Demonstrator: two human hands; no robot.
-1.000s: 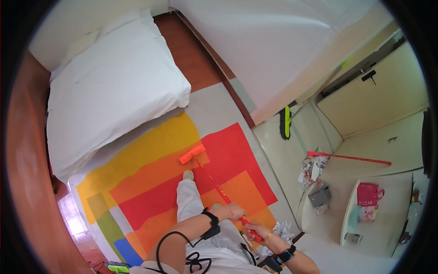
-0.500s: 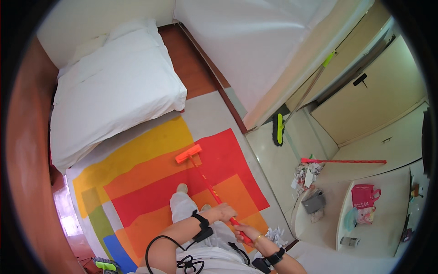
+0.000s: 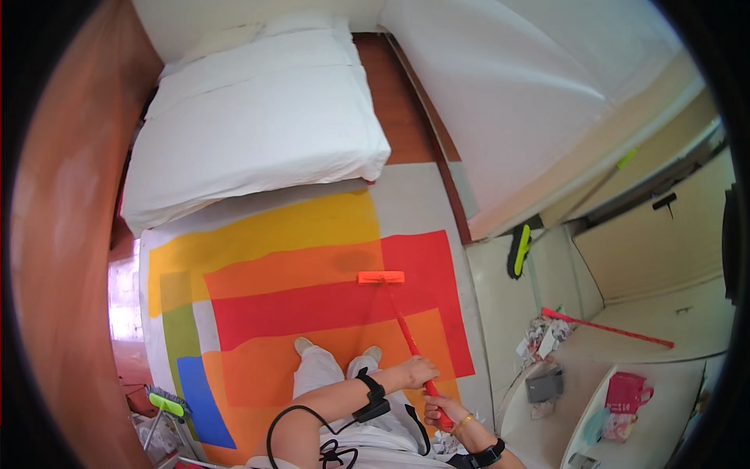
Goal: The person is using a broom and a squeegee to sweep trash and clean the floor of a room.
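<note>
A long red pole with a flat, wide orange head (image 3: 381, 277), like a floor brush, slants away from me. Its head rests on the multicoloured rug (image 3: 281, 309), where red meets orange; I cannot make out bristles or a blade. My left hand (image 3: 416, 373) is wrapped round the upper part of the pole. Lower down and nearer to my body, my right hand (image 3: 445, 409) is closed round the thick grip. The red pole end shows just past the right fingers. Both shoes stand on the rug's orange area.
Ahead is a bed with a white cover (image 3: 258, 125). To the right lie a green-and-black broom (image 3: 519, 250), crumpled paper scraps (image 3: 544, 340) and another red pole (image 3: 609, 327). Curved white shelves hold a pink bag (image 3: 627, 393). Another green-headed brush (image 3: 166, 402) stands at lower left.
The orange head has swung right on the rug and turned nearly level across the view. Both hands still grip the pole. My view has turned left, and both shoes now show.
</note>
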